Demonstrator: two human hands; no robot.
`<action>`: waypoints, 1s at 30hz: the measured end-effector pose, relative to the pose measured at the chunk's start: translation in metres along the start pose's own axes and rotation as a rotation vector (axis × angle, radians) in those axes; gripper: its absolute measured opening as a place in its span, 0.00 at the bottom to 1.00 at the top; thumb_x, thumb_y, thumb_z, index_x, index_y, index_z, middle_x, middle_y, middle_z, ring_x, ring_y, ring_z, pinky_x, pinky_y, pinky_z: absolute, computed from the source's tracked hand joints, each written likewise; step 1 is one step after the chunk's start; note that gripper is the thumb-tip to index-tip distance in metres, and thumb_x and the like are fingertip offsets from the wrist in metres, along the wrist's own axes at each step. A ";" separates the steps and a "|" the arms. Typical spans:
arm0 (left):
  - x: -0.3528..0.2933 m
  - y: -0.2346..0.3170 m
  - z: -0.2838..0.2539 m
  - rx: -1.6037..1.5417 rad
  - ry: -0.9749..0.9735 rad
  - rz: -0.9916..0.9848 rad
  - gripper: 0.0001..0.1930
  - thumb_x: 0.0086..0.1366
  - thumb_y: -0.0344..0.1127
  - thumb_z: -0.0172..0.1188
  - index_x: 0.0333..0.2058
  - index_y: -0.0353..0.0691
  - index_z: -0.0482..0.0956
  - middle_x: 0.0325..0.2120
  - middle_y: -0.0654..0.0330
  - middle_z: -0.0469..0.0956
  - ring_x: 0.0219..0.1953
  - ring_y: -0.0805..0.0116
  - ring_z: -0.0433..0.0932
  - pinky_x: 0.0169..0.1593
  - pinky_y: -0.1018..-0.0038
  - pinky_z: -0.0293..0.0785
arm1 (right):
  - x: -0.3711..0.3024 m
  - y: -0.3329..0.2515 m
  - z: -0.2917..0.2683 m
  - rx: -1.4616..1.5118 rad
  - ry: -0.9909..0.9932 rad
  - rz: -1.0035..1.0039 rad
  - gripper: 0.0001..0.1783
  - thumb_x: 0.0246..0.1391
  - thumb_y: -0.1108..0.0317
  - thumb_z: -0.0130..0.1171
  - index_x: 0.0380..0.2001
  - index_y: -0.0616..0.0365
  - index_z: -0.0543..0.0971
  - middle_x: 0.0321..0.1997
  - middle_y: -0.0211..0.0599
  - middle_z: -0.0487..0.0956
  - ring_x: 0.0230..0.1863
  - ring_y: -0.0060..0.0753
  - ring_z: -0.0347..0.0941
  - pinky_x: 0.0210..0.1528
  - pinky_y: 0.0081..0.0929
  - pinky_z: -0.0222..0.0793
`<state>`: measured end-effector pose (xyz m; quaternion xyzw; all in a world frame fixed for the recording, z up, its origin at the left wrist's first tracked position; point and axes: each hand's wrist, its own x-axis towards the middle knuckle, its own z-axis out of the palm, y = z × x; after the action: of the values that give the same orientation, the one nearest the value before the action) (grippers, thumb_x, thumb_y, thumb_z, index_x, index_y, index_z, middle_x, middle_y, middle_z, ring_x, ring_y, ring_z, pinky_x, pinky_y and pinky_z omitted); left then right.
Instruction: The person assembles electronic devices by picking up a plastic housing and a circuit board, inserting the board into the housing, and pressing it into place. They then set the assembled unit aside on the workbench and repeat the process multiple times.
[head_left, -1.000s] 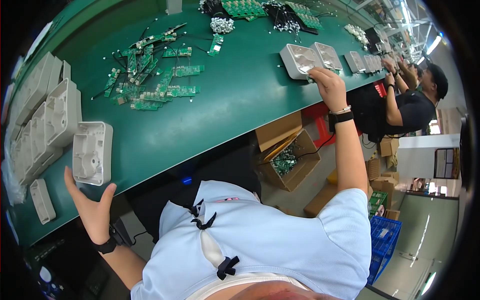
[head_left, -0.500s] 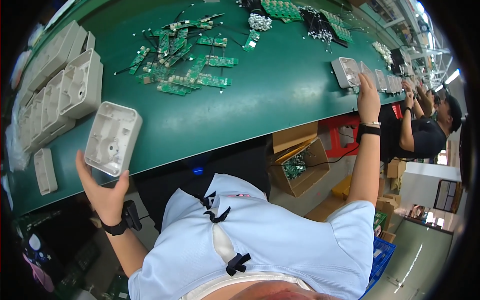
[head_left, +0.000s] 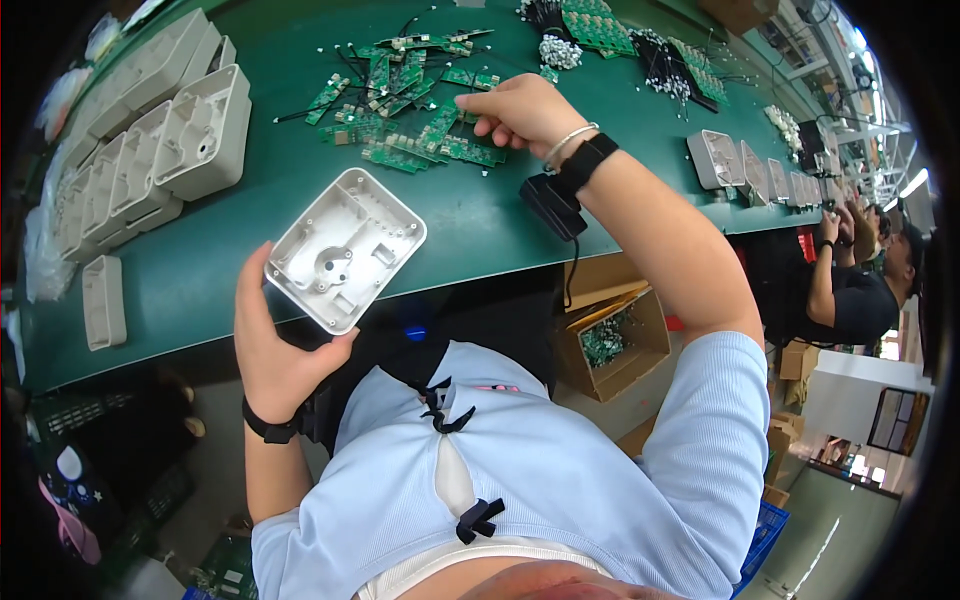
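My left hand grips a white plastic housing by its near end, thumb on one side and fingers on the other. The housing is tilted with its hollow inside facing up, showing ribs, posts and a round seat. My right hand is over the right part of a pile of small green circuit boards with black wires. Its fingers are loosely bent and apart, the foremost one pointing left beside a board. I see nothing held in it.
White housings are stacked at the left, with a small narrow one near the table edge. More housings line the right edge. Wire bundles and board panels lie at the back. A carton stands below; co-workers sit at right.
My right hand has left the row of housings at the right and come over the circuit board pile. My left hand has carried its housing rightward and turned it.
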<state>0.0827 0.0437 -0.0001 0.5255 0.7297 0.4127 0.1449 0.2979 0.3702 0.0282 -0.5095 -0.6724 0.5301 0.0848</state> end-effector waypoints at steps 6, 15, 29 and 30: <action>0.003 0.000 -0.004 0.080 -0.002 0.100 0.56 0.41 0.37 0.84 0.70 0.34 0.65 0.64 0.43 0.73 0.65 0.45 0.75 0.68 0.58 0.71 | -0.013 0.009 0.000 0.584 0.073 -0.081 0.12 0.67 0.60 0.68 0.46 0.56 0.83 0.31 0.27 0.83 0.17 0.15 0.62 0.19 0.20 0.53; 0.006 -0.006 -0.001 0.036 -0.043 0.113 0.55 0.42 0.36 0.83 0.70 0.34 0.65 0.63 0.43 0.72 0.65 0.44 0.75 0.68 0.58 0.71 | -0.066 0.036 -0.050 0.801 -0.045 -0.296 0.10 0.70 0.64 0.62 0.50 0.56 0.81 0.44 0.35 0.88 0.21 0.16 0.65 0.23 0.18 0.57; 0.007 -0.006 0.003 0.004 -0.060 0.139 0.56 0.42 0.35 0.83 0.71 0.35 0.64 0.66 0.46 0.69 0.67 0.47 0.72 0.71 0.59 0.66 | -0.077 0.102 -0.060 -0.304 0.348 -0.123 0.15 0.59 0.68 0.75 0.45 0.62 0.81 0.35 0.26 0.83 0.32 0.16 0.74 0.35 0.20 0.71; 0.007 -0.006 0.003 0.006 -0.060 0.138 0.57 0.42 0.35 0.82 0.72 0.35 0.63 0.66 0.48 0.69 0.67 0.49 0.71 0.72 0.59 0.65 | -0.081 0.098 -0.061 -0.303 0.351 -0.118 0.15 0.59 0.68 0.75 0.45 0.62 0.81 0.35 0.26 0.83 0.32 0.16 0.74 0.35 0.20 0.71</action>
<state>0.0775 0.0502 -0.0053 0.5872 0.6882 0.4038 0.1364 0.4340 0.3382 0.0106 -0.5605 -0.7478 0.3208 0.1540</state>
